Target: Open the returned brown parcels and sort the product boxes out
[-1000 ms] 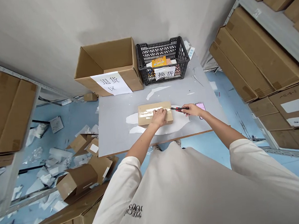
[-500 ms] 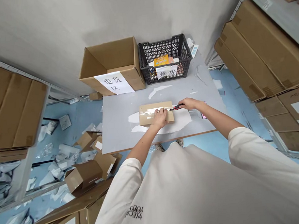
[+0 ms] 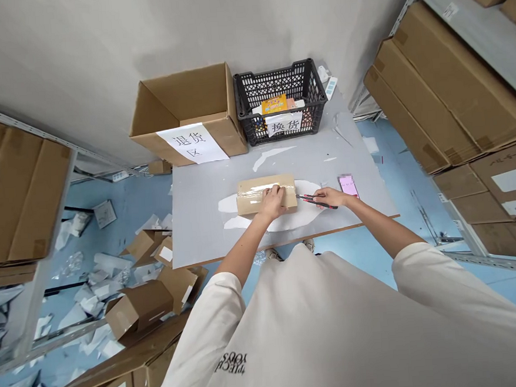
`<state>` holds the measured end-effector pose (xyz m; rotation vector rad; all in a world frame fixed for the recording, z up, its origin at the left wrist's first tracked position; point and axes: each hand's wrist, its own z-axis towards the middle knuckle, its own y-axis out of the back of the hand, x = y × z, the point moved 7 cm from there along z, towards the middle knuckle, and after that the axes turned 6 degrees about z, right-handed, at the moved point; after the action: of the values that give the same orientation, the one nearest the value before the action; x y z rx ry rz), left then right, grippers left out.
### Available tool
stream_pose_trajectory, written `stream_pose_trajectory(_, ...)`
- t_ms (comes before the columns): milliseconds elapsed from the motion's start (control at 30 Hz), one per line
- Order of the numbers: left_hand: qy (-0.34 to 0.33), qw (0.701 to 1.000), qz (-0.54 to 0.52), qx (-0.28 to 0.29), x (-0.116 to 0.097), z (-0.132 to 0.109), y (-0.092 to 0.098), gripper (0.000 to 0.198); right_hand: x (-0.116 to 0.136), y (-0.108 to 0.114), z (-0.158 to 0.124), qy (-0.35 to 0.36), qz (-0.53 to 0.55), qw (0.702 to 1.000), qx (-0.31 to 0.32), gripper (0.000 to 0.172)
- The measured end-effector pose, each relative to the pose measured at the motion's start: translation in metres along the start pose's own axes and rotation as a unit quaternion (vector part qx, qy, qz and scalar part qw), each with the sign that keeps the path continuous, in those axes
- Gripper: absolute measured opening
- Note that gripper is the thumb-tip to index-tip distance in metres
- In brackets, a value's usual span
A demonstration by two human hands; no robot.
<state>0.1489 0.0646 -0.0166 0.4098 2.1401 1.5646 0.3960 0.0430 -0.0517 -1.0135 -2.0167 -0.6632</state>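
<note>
Left grip [image 3: 271, 201]: released, fingers laid loosely on top of the parcel [image 3: 251, 195], palm pressing its right half. Not wrapped round anything.

Right grip [image 3: 332, 198]: clenched on the utility knife [image 3: 314, 199], which has a red-and-black handle and is held low over the bench [image 3: 199, 233]. Blade end points toward the left grip, with the tip just off the parcel's right end. Can't tell whether the tip touches the cardboard.

Parcel: flat brown cardboard, clear tape glinting along the top. It lies flat on the bench directly under the left grip, just left of the right grip. It sits on a white patch [image 3: 286, 221] of the bench surface that runs under both grips.

Pink card-like item [image 3: 348, 185]: flat on the bench just beyond the right grip, apart from it. Too small to say what it is.

Beyond the left grip, at the bench's far edge: brown carton [image 3: 190, 104], top flaps up, white sheet with characters on its front. Beyond the right grip, right beside that carton: black plastic crate [image 3: 279, 89], white label on front, an orange pack inside.

Well right of the right grip: shelving stacked with large cartons [image 3: 446, 98]. Well left of the left grip, down on the blue floor [image 3: 121, 197]: scattered small boxes [image 3: 133, 311] and torn white wrapping.
</note>
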Motion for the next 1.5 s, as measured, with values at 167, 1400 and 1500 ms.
stream_pose_trajectory(167, 0.017, 0.999, -0.039, -0.024, 0.005, 0.0, 0.004, 0.073, -0.001, 0.015, -0.011, 0.012, 0.045, 0.994, -0.099, 0.043)
stream_pose_trajectory(1400, 0.051, 0.994, -0.022, -0.099, 0.025, 0.015, 0.001, 0.072, 0.017, -0.017, -0.01, 0.145, -0.299, 0.904, -0.271, 0.043)
stream_pose_trajectory(1500, 0.053, 0.994, -0.02, -0.093, 0.025, 0.015, 0.001, 0.072, 0.013, -0.015, -0.013, 0.156, -0.31, 0.897, -0.275, 0.044)
